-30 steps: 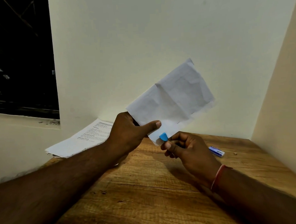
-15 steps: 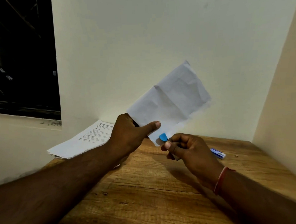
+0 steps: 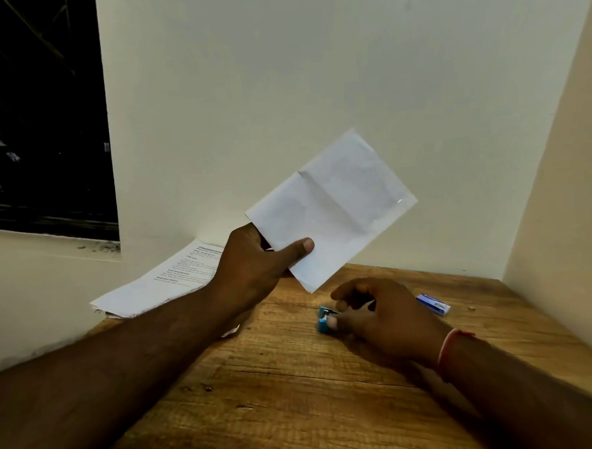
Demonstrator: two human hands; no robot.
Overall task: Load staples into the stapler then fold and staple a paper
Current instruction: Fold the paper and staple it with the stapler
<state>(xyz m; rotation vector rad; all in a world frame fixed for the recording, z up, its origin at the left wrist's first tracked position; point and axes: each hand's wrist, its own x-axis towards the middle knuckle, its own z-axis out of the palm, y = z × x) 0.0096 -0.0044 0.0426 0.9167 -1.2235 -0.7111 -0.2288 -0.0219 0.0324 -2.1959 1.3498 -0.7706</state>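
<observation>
Stapler (image 3: 325, 320) rests on the tabletop (image 3: 279, 390) toward its far edge under the right hand (image 3: 385, 326), fingers pinching it, while the left hand (image 3: 259, 264) pinches the folded paper (image 3: 334, 205) aloft, likely for inspection.

The folded paper (image 3: 331, 208) is white, the stapler (image 3: 324, 320) blue, the surface (image 3: 279, 390) brown wood grain.
</observation>
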